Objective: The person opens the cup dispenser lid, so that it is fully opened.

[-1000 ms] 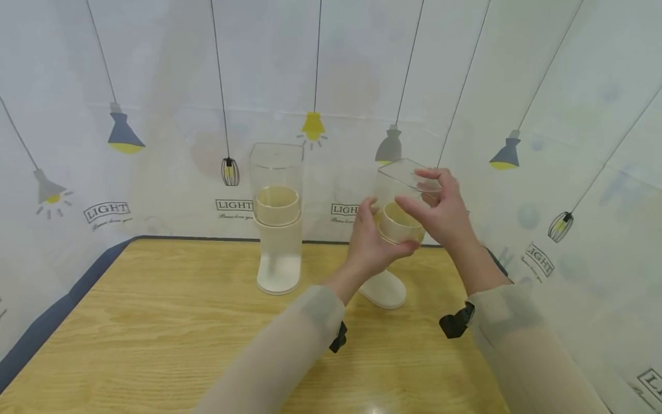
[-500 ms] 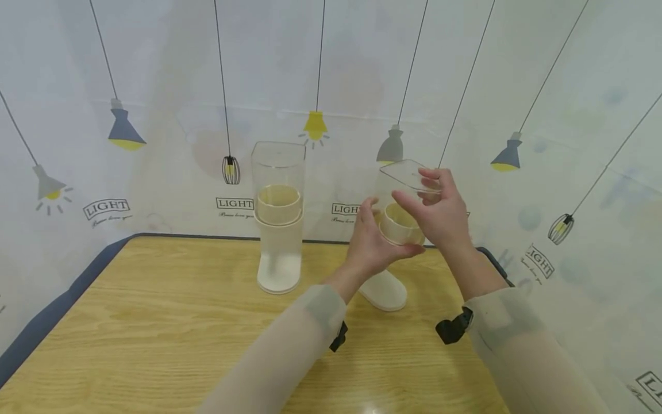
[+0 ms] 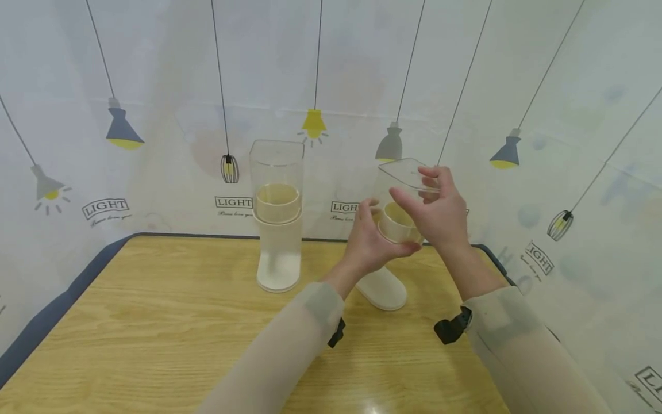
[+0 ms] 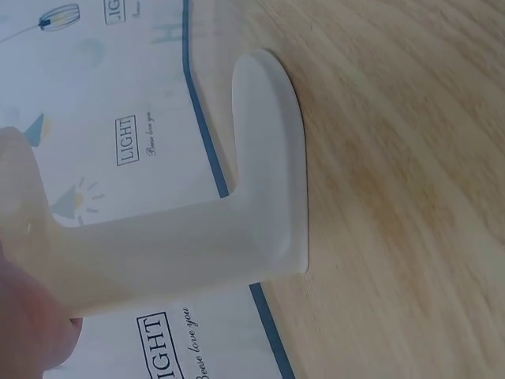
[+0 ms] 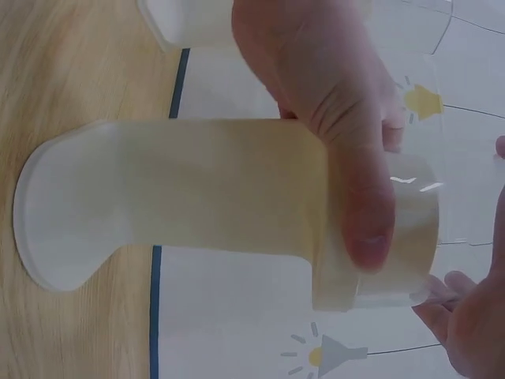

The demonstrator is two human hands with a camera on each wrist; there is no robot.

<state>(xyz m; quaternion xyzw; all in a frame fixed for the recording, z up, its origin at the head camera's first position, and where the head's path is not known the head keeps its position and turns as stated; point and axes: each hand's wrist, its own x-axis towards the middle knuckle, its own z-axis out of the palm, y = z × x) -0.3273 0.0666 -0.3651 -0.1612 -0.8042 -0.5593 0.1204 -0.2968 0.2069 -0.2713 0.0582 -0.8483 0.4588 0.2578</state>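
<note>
The lamp-printed backdrop (image 3: 170, 69) hangs behind the wooden counter (image 3: 155, 339), where 2 white stands rise: the left stand (image 3: 280, 247) untouched, the right stand (image 5: 213, 189) turned askew, its foot (image 3: 386, 292) flat. The right stand's collar (image 5: 327, 272) carries a clear container (image 3: 395, 177). The left grip (image 3: 369, 244) is closed round that collar, thumb across the front; the right grip (image 3: 441, 211) spans the container's wall near its top, thumb and fingers part-spread. I'd say they're seating or turning the container: brace the collar firmly, keep the move square, and pinch that see-through wall lightly.
</note>
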